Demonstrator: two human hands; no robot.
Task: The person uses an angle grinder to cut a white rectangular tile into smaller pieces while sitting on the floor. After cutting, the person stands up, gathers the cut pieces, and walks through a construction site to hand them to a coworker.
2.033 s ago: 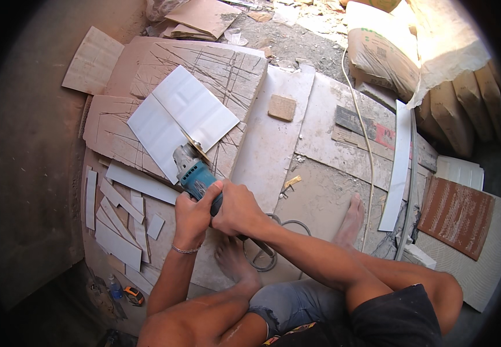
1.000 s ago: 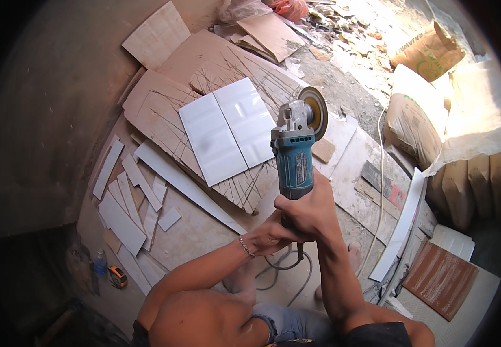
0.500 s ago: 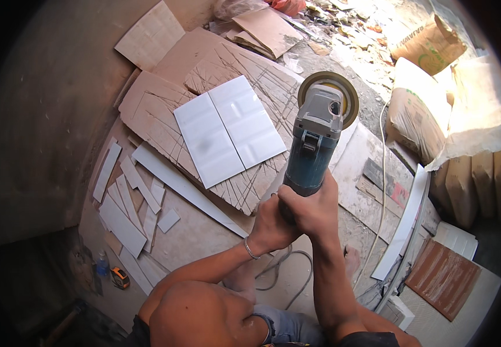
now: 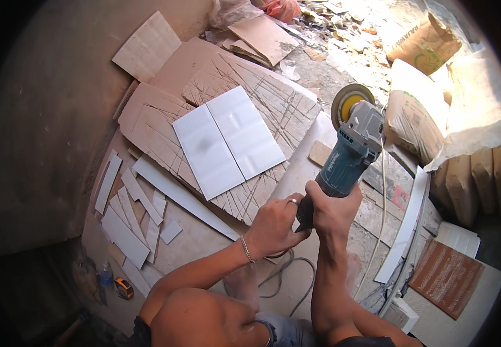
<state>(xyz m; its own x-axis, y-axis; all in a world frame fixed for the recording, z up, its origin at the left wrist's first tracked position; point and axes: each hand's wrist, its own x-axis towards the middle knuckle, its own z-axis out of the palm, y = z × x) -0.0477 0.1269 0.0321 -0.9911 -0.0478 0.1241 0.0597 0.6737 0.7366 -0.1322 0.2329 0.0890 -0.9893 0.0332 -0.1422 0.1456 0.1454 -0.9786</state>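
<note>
I hold a teal angle grinder (image 4: 343, 159) raised right of a scored board (image 4: 158, 118), its yellow-centred disc (image 4: 349, 107) upward, clear of the tile. My right hand (image 4: 334, 214) is wrapped round the grinder’s dark body. My left hand (image 4: 273, 225), wearing a ring, grips the rear end, with a bracelet at the wrist. On the board lies a glossy white tile (image 4: 201, 162) in two halves (image 4: 247, 130), divided by a straight line. A grey cord (image 4: 305, 295) loops beneath my hands.
White offcuts (image 4: 123, 234) lie left, beside an orange-black tape measure (image 4: 123, 288) and small bottle (image 4: 106, 276). Stacked bags (image 4: 458, 185), a long white strip (image 4: 401, 225), pale cable (image 4: 382, 185) and brown tile (image 4: 444, 277) are right. Rubble (image 4: 343, 34) lies beyond; a wall (image 4: 42, 133) bounds the left.
The grinder has lifted off the tile and moved right in both hands. Since half a second ago it has tilted rightward and turned, the disc now on its upper left.
</note>
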